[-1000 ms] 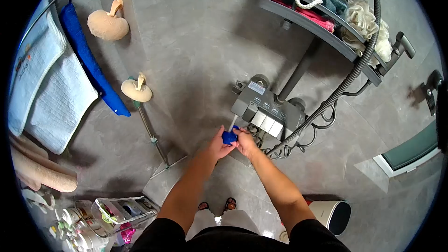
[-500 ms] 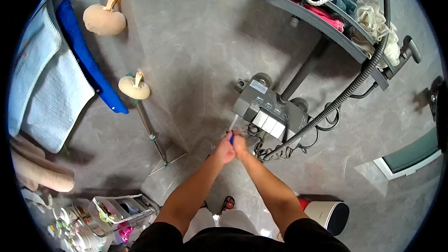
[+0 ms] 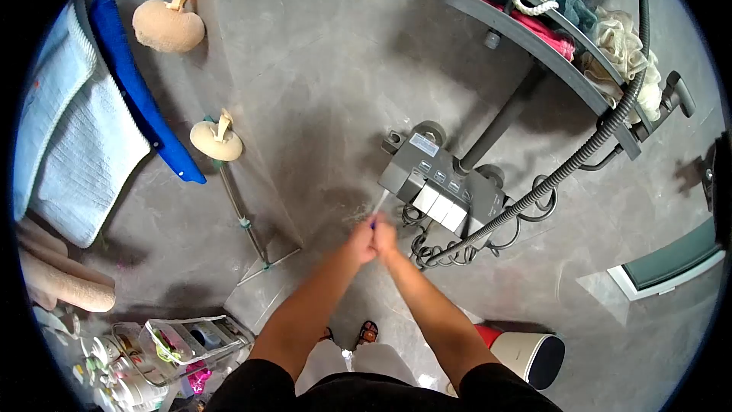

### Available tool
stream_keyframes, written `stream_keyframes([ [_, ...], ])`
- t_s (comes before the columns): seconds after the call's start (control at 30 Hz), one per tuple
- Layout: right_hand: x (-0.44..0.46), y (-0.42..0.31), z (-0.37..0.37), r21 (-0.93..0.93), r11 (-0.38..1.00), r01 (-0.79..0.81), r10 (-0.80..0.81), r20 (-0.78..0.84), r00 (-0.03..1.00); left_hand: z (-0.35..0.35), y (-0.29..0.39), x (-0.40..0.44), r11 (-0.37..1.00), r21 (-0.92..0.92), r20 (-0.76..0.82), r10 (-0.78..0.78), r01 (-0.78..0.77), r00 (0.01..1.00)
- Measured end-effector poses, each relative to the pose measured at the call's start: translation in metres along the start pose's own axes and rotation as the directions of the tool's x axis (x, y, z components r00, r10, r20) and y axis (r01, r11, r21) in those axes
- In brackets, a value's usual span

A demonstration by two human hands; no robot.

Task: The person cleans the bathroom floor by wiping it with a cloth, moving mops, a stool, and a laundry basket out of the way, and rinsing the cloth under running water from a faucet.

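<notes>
My left hand (image 3: 361,243) and my right hand (image 3: 385,237) are pressed together in the middle of the view, both closed around a small blue thing (image 3: 374,224) that shows only as a sliver between them. A thin pale rod (image 3: 380,200) runs from the hands up to the near left corner of the grey wheeled base (image 3: 435,175). Whether the rod touches that base I cannot tell. Black coiled cable (image 3: 427,250) lies just right of my hands.
A ribbed hose (image 3: 564,168) crosses at the right, below a grey rack (image 3: 526,38) with mesh cloths. Round-headed stands (image 3: 216,141), towels (image 3: 91,137) and a basket of bottles (image 3: 191,343) are at the left. A cream bin (image 3: 522,355) stands lower right.
My hands have closed together over the blue thing, which showed much more of itself earlier. The view has shifted slightly, moving the rack to the right in the picture.
</notes>
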State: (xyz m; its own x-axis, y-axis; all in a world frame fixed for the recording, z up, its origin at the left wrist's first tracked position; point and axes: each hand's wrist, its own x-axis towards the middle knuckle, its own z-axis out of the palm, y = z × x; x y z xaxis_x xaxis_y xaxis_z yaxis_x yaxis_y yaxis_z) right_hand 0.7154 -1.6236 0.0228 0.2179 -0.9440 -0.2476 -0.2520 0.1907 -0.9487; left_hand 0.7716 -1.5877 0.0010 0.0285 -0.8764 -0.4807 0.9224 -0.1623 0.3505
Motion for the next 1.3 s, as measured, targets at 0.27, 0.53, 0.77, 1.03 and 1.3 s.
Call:
stream_keyframes([
  [0.27, -0.010, 0.013, -0.003, -0.202, 0.952, 0.231, -0.193, 0.190, 0.963, -0.009, 0.006, 0.005, 0.993, -0.070, 0.029, 0.099, -0.097, 0.995],
  [0.53, 0.032, 0.030, -0.036, 0.081, 0.995, -0.051, 0.040, 0.133, 0.990, 0.012, 0.015, -0.008, 0.986, -0.002, -0.110, 0.163, -0.164, 0.980],
  [0.77, -0.009, -0.010, -0.034, 0.280, 0.959, -0.040, -0.047, 0.296, 0.954, 0.036, 0.036, -0.015, 0.987, 0.142, -0.173, 0.104, -0.080, 0.979],
  [1.03, 0.015, -0.028, -0.018, 0.324, 0.912, -0.253, 0.115, 0.392, 0.913, 0.038, -0.007, -0.013, 0.935, 0.007, -0.051, 0.355, -0.355, 0.934],
  [1.3, 0.034, 0.044, -0.001, 0.077, 0.994, 0.080, -0.107, 0.471, 0.875, 0.055, -0.008, -0.033, 0.929, -0.023, -0.258, 0.353, -0.371, 0.900],
])
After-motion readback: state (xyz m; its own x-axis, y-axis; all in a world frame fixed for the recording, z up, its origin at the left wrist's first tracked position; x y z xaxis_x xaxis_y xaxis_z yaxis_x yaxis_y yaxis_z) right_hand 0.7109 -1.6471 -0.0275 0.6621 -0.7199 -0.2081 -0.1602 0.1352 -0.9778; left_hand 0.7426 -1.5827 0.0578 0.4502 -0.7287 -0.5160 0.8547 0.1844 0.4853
